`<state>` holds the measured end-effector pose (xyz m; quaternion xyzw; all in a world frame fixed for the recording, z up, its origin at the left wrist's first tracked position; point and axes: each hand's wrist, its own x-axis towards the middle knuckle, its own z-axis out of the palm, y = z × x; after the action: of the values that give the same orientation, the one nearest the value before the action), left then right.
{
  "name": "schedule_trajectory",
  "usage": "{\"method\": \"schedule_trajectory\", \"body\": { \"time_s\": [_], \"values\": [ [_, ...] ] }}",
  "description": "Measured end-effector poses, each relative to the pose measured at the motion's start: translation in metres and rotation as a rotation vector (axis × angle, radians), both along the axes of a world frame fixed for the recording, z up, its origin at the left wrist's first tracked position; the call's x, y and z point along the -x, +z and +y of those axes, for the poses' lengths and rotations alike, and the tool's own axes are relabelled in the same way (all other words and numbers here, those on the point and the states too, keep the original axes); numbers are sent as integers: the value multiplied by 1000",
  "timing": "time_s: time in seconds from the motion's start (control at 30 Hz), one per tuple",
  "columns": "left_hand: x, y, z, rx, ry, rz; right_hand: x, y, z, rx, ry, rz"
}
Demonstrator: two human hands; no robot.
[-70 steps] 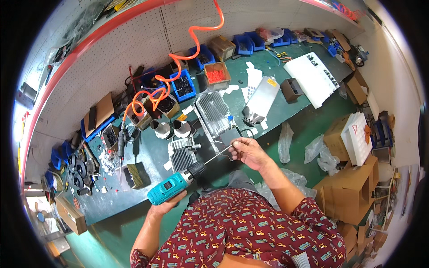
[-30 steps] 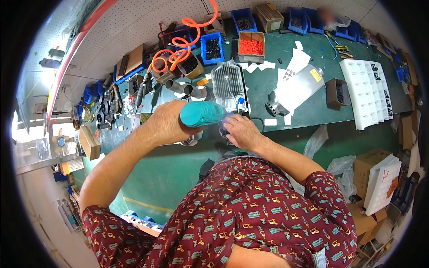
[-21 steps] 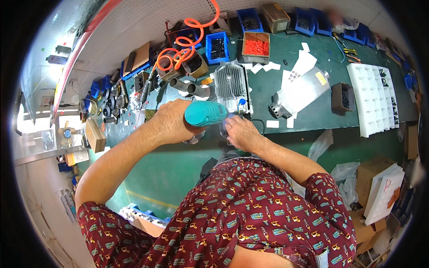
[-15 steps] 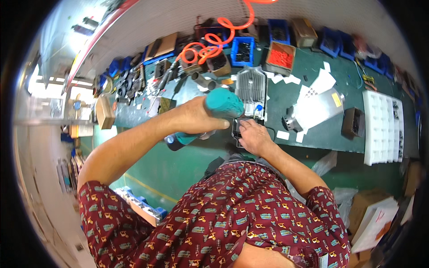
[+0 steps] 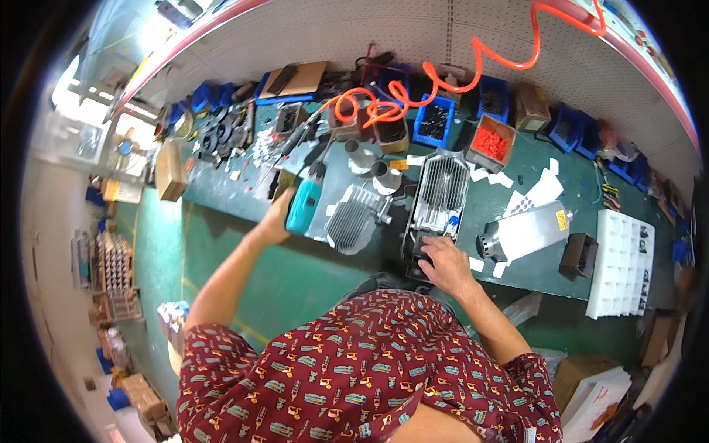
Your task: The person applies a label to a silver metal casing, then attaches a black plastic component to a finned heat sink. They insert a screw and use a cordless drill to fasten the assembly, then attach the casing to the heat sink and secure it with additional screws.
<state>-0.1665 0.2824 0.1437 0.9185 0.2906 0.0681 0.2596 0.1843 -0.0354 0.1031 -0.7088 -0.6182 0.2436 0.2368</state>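
At the bench's near left edge, my left hand (image 5: 276,218) is closed around a teal and black cordless drill (image 5: 301,208), some of its fingers hidden by the tool. My right hand (image 5: 447,264) rests with bent fingers on a black part (image 5: 419,248) at the near end of a grey metal housing (image 5: 418,215). A finned plate fills the far part of this housing, and a small blue piece (image 5: 453,221) sits near my right fingers. Between the drill and the housing lies a loose finned metal cover (image 5: 356,220).
Two grey metal cylinders (image 5: 385,177) stand behind the cover. Farther back are a box of red pieces (image 5: 490,143), blue bins (image 5: 433,122) and an orange coiled hose (image 5: 480,44). On the right are a silver finished unit (image 5: 528,232), a brown box (image 5: 579,255) and a white divided tray (image 5: 619,262).
My left hand has carried the drill left, away from the housing. The loose finned cover now shows. My right hand stays at the housing's near end. The whole view has shifted.
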Motion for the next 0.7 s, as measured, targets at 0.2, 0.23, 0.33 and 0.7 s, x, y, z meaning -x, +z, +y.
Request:
{"method": "schedule_trajectory", "body": {
  "time_s": [0.2,0.23,0.33,0.7],
  "values": [
    [65,-146,16,-128,160,285,-33,7,11,-151,-416,230],
    [61,-161,25,-150,173,363,-48,-1,13,-211,-478,194],
    [44,-181,37,-128,174,410,-104,-8,30,-250,-632,160],
    [47,-195,24,-61,406,309,-269,-96,184,161,-690,-317]
  ]
}}
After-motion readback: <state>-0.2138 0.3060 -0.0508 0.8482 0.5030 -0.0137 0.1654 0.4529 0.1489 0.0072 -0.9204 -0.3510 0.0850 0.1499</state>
